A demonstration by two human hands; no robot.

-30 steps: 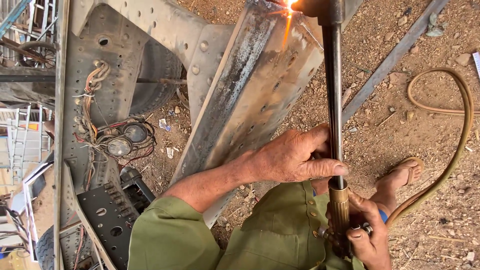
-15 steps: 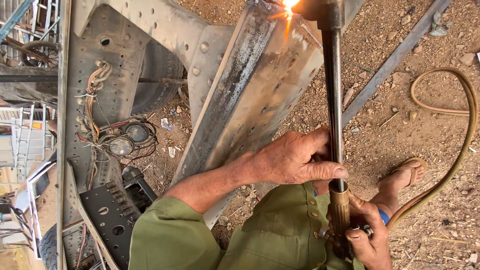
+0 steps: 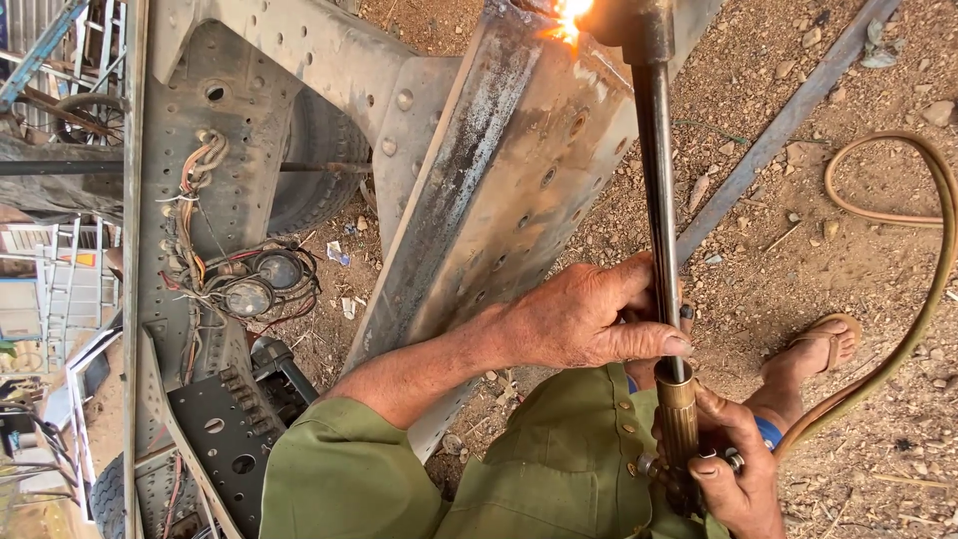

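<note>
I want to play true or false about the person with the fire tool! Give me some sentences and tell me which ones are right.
1. The left hand grips the tube of the cutting torch. True.
2. The flame burns at the top end of the steel beam. True.
3. The right hand rests on the ground. False: it holds the torch's brass handle.
4. The person wears boots. False: a sandal shows on the foot.
5. A tan hose curves over the dirt. True.
6. The beam has no holes. False: rows of holes run along it.
</note>
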